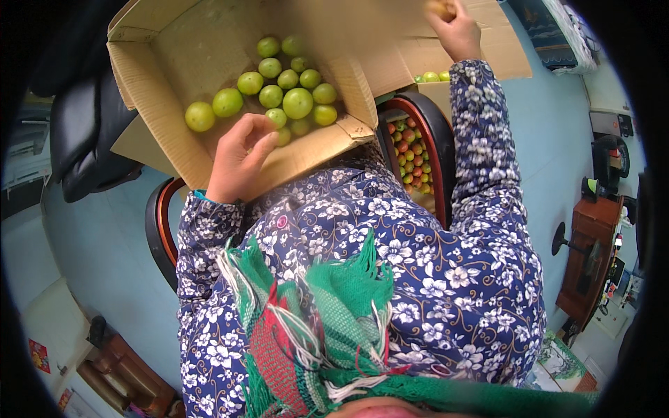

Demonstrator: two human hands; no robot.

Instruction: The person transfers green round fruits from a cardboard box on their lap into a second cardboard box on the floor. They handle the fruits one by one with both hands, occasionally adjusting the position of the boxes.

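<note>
Several green, round tomato-like fruits [298, 103] lie in an open cardboard box [180, 141] before me. My left hand [241, 157] is over the near left part of this box, thumb and fingers curled beside the fruits; whether it touches one is unclear. Far up at the top right, my right hand [458, 31] holds a small orange-brown round fruit [443, 9], cut by the picture's edge. Beneath that forearm, a few green fruits [430, 77] show in a second cardboard box [502, 47]. A blurred patch hides the middle top.
Red and green fruits [410, 151] fill a container low on the right, seen through the armrest [444, 130] of a chair. Another armrest [162, 230] is at my left. A black leather seat [86, 136] stands beyond the box, and a wooden cabinet [588, 261] farther right.
</note>
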